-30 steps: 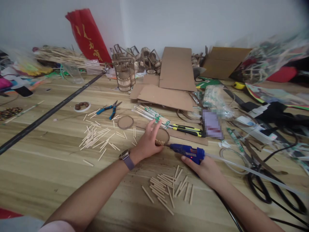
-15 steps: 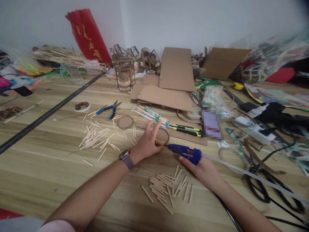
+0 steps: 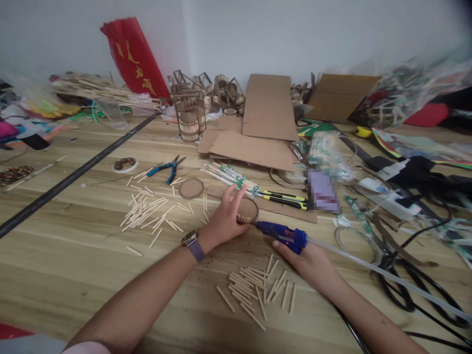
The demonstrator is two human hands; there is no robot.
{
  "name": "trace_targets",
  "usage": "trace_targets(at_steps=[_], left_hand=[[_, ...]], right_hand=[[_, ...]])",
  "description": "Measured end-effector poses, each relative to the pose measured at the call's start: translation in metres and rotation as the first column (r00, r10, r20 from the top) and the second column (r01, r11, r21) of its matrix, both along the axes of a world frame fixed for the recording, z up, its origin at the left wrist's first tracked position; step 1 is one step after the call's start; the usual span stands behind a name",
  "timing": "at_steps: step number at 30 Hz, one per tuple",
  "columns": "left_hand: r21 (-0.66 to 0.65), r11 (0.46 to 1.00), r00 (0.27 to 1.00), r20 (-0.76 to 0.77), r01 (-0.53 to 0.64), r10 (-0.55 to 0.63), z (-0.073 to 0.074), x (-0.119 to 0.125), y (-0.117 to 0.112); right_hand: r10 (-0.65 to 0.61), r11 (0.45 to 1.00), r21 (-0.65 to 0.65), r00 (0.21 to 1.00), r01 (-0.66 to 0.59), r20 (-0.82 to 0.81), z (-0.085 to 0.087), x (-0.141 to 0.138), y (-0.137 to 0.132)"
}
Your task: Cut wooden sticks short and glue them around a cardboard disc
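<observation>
A round cardboard disc with a dark rim and several short sticks along its near edge is held at that edge by my left hand. My thumb is low beside the sticks, while two fingers reach up over the disc's left side. A blue hot glue gun is in my right hand, its nozzle touching or very near the disc's right front edge. A long clear glue stick runs out of its back. Cut wooden sticks lie in a loose pile in front of my hands.
More cut sticks are scattered at left, near blue pliers and another cardboard disc. Yellow-black utility knives lie behind my hands. Scissors and cables are at right. Cardboard sheets and small stick buckets stand farther back.
Almost nothing differs. The view has shifted very slightly, and both hands keep their holds on the disc and the glue gun.
</observation>
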State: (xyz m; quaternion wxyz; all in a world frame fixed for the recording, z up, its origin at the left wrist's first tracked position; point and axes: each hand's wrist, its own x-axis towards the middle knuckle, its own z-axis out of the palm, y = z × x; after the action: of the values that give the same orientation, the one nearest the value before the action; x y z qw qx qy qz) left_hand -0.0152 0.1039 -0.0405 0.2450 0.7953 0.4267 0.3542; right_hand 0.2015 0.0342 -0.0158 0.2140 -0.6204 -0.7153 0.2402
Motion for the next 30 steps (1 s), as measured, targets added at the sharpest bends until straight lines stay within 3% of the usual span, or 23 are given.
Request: trace_targets(at_steps=[30], left_hand=[[-0.009, 1.000, 1.000, -0.006, -0.016, 0.016, -0.0021, -0.0005, 0.0008]], right_hand=[[-0.016, 1.000, 0.006, 1.000, 0.017, -0.016, -0.0076, 0.0021, -0.0023]])
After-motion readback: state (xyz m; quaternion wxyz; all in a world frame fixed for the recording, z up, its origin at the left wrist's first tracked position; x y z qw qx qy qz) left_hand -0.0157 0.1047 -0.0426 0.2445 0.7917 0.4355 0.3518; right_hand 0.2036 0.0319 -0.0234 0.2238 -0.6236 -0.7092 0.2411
